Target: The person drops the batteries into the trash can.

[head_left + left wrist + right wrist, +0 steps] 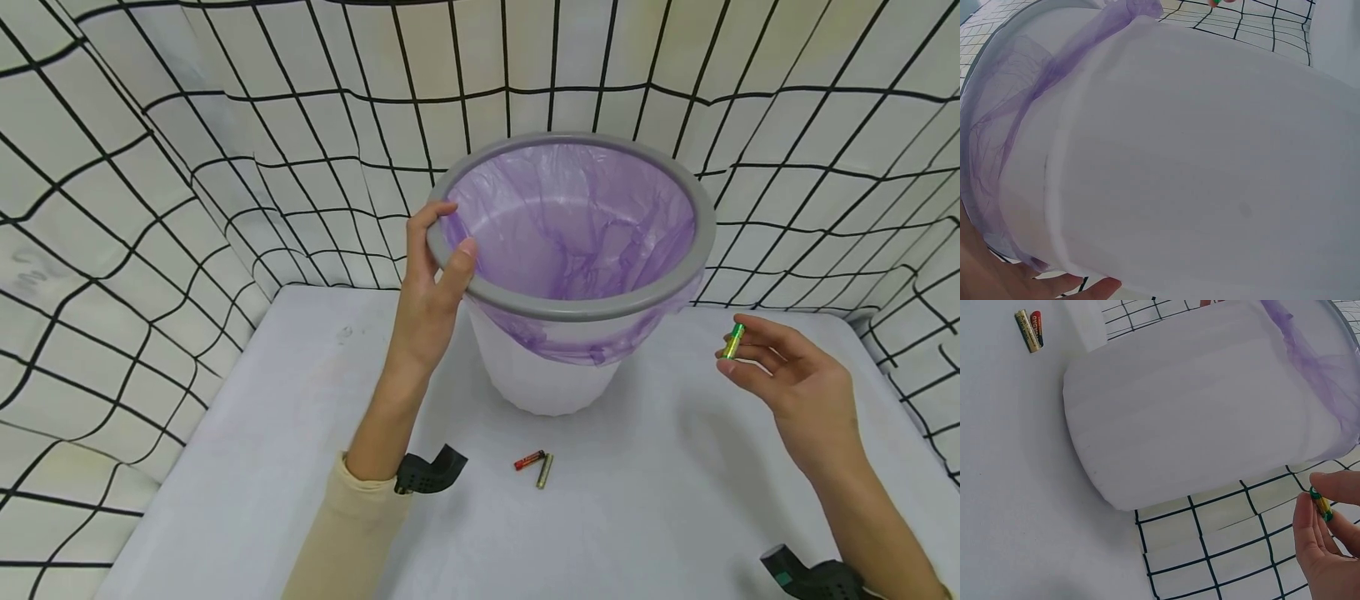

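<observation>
A white trash bin (551,375) with a grey rim stands on the white table, lined with a purple plastic bag (570,225) whose edge hangs outside under the rim. My left hand (431,304) grips the rim at its left side, thumb and fingers over the edge. To the right of the bin, my right hand (798,379) pinches a green and yellow battery (733,341) between thumb and fingertips, held above the table. A red battery (529,460) and a gold battery (545,471) lie close together in front of the bin.
White walls with a black grid (315,167) surround the table (315,367) at the back and sides. Dark wrist mounts (431,471) sit on both forearms. A light beige sleeve (348,533) covers the left forearm.
</observation>
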A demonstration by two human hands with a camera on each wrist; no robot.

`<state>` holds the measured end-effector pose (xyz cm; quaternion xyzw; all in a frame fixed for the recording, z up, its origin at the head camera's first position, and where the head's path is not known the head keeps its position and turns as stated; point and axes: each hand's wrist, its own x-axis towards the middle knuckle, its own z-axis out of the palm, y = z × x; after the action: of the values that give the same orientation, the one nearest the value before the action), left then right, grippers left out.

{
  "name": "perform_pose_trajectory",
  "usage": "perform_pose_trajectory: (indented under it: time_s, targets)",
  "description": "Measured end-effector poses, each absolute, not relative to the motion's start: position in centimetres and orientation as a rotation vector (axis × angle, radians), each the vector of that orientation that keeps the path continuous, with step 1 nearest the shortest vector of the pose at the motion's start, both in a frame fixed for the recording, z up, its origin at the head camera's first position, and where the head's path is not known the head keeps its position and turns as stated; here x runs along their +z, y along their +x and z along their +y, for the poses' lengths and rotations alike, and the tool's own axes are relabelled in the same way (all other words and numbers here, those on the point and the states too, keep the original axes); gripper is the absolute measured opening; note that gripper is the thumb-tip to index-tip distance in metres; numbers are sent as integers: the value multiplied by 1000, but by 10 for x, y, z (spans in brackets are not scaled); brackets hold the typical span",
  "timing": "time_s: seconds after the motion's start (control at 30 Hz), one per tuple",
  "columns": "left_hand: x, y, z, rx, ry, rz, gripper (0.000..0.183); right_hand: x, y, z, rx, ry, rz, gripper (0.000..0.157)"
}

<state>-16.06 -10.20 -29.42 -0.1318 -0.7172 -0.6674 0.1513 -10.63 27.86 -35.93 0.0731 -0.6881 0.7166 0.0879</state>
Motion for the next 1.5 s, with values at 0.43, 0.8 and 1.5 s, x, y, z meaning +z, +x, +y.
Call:
perform_pose_trajectory:
  time_s: [0.43,0.8,1.5]
  targets:
    - [-292,-160,-100,-1891,-362,-2084,58,-347,-108,271,2075,216,-1929,52]
    - [-293,-160,-100,-1892,-363,-2086,59,-330,-113,265,2072,277,-1821,51]
    - [-292,-159,-100,-1900,-344,-2090,56,-305,-121,252,2078,329,-1690,54]
